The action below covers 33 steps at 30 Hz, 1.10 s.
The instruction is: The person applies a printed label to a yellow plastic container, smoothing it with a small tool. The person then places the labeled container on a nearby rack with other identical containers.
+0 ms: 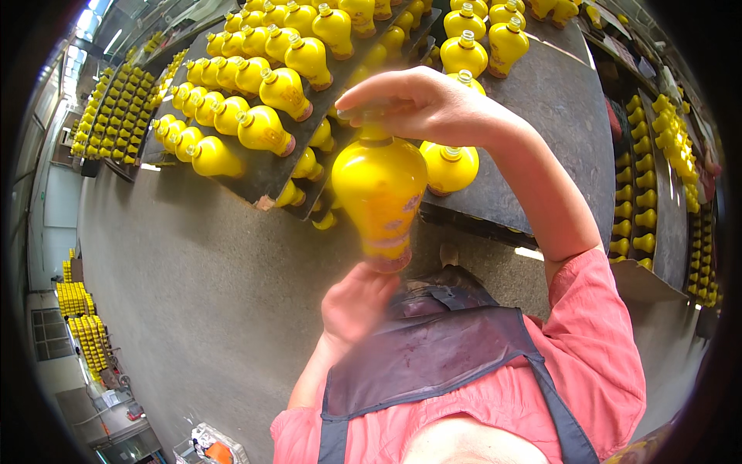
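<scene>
A glossy yellow bottle [379,193] with a narrow neck, wide shoulders and faint purplish decoration is upright in front of me, between my two hands. My right hand [421,104] reaches over its top, fingers curved around the neck and hiding the mouth. Below, my left hand [359,301] is at the bottle's base and supports it; motion blurs its fingers. Just behind the held bottle, another yellow bottle [450,166] stands on the dark table [549,131] near its front edge.
Rows of yellow bottles [267,127] fill a dark rack [267,174] ahead on the left. More bottles [464,54] stand at the table's far side. Stacked racks of bottles [116,112] line the far left, with others [641,185] at the right. Grey concrete floor [193,286] lies below.
</scene>
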Each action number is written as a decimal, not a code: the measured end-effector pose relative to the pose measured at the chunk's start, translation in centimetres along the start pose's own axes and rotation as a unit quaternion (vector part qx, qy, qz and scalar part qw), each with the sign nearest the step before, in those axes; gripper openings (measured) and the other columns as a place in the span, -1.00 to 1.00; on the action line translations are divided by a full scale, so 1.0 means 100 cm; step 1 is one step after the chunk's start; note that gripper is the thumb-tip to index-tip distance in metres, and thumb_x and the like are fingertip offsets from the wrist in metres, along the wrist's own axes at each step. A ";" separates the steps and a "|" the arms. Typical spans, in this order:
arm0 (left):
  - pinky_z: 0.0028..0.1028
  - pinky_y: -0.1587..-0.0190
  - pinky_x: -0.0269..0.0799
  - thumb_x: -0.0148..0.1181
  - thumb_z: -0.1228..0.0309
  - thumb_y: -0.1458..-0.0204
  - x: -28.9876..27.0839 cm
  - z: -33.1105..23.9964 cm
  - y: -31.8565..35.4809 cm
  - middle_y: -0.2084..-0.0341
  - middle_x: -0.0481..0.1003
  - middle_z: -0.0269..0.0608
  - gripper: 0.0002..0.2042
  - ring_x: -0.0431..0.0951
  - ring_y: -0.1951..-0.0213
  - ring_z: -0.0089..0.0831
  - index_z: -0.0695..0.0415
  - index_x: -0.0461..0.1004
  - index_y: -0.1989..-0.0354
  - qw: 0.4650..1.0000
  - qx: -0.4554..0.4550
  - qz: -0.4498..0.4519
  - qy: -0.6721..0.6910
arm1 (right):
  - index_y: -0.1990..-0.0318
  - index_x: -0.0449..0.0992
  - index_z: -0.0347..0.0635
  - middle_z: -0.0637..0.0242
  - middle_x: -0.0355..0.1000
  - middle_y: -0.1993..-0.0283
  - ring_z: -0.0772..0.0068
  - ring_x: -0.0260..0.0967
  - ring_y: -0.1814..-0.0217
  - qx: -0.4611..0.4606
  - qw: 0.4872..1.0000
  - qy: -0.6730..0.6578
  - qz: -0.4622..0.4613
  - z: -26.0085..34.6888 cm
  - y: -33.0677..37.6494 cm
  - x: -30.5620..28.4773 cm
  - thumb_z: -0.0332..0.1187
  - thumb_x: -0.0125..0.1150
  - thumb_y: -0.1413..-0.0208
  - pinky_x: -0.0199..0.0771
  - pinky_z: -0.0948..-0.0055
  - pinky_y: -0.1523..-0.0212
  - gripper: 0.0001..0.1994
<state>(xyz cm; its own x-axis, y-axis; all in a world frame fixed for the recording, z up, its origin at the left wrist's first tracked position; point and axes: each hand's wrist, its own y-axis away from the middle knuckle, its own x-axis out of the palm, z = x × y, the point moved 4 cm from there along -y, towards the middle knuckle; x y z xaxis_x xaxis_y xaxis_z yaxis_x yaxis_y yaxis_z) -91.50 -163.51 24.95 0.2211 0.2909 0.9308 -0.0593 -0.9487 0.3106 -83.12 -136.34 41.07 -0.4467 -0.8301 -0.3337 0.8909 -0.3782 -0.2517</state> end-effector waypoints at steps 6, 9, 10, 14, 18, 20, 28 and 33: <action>-0.15 -0.47 0.13 0.25 0.31 0.02 0.003 -0.002 0.001 -0.28 0.32 0.16 -0.37 0.27 -0.38 -0.06 0.39 0.30 -0.23 1.000 0.010 0.008 -0.027 | -0.22 0.50 -0.24 0.29 0.53 -0.17 0.50 0.42 -0.26 0.015 0.999 -0.040 0.028 -0.005 0.000 -0.003 -0.70 0.06 -0.14 0.35 0.45 -0.34 -0.53; -0.15 -0.49 0.08 0.24 0.29 0.01 0.006 -0.006 0.002 -0.31 0.28 0.21 -0.33 0.22 -0.41 -0.04 0.40 0.27 -0.27 0.999 0.022 0.026 -0.027 | -0.22 0.49 -0.25 0.28 0.51 -0.19 0.47 0.43 -0.26 0.053 0.990 -0.127 0.006 -0.013 -0.001 -0.005 -0.66 0.11 -0.20 0.38 0.44 -0.33 -0.57; -0.15 -0.50 0.07 0.24 0.29 0.01 0.007 -0.007 0.002 -0.32 0.27 0.21 -0.32 0.21 -0.41 -0.04 0.41 0.26 -0.27 0.999 0.026 0.019 -0.027 | -0.22 0.50 -0.25 0.28 0.51 -0.18 0.48 0.43 -0.25 0.043 0.994 -0.099 0.003 -0.013 -0.001 -0.007 -0.61 0.12 -0.21 0.39 0.43 -0.33 -0.59; -0.13 -0.49 0.07 0.21 0.31 -0.01 0.014 -0.011 0.000 -0.30 0.29 0.16 -0.35 0.25 -0.39 -0.07 0.38 0.25 -0.28 0.997 0.047 0.025 -0.048 | -0.21 0.51 -0.26 0.26 0.51 -0.19 0.41 0.45 -0.24 0.040 0.994 -0.095 -0.030 -0.017 0.001 -0.013 -0.54 0.11 -0.24 0.41 0.39 -0.31 -0.63; -0.14 -0.49 0.05 0.21 0.29 0.00 0.022 -0.012 0.000 -0.32 0.29 0.10 -0.32 0.23 -0.40 -0.10 0.32 0.23 -0.32 0.986 0.085 0.022 -0.141 | -0.22 0.50 -0.27 0.22 0.49 -0.20 0.34 0.45 -0.26 0.025 0.995 -0.088 -0.045 -0.020 0.000 -0.015 -0.58 0.05 -0.20 0.39 0.35 -0.32 -0.59; -0.14 -0.49 0.02 0.24 0.26 0.03 0.025 -0.012 0.000 -0.37 0.21 0.11 -0.25 0.15 -0.45 -0.08 0.31 0.16 -0.36 0.972 0.115 0.011 -0.206 | -0.23 0.48 -0.27 0.22 0.48 -0.22 0.32 0.45 -0.27 0.040 0.994 -0.085 -0.063 -0.023 0.001 -0.015 -0.60 0.00 -0.18 0.38 0.33 -0.34 -0.56; -0.13 -0.49 -0.09 0.27 0.17 0.04 0.032 -0.016 0.007 -0.40 0.14 -0.01 -0.12 0.09 -0.47 -0.16 0.28 0.01 -0.44 0.879 0.208 0.009 -0.429 | -0.21 0.48 -0.30 0.09 0.48 -0.20 0.27 0.41 -0.31 0.039 0.982 -0.165 -0.089 -0.026 0.011 -0.011 -0.63 -0.12 -0.06 0.34 0.36 -0.36 -0.49; -0.11 -0.51 -0.14 0.28 0.16 0.01 0.029 -0.021 0.008 -0.44 0.04 -0.01 -0.08 0.02 -0.50 -0.15 0.28 -0.06 -0.47 0.813 0.246 0.036 -0.527 | -0.17 0.49 -0.33 0.09 0.48 -0.17 0.26 0.41 -0.27 0.029 0.976 -0.195 -0.095 -0.024 0.011 -0.007 -0.64 -0.13 -0.04 0.33 0.35 -0.36 -0.50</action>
<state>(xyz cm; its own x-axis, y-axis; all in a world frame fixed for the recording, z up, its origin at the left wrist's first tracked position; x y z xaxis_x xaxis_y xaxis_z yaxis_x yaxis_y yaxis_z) -92.98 -163.21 28.31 0.9607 0.2099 0.1816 0.2294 -0.9688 -0.0937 -82.02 -135.23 38.80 -0.5498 -0.8307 0.0874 0.8027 -0.5544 -0.2200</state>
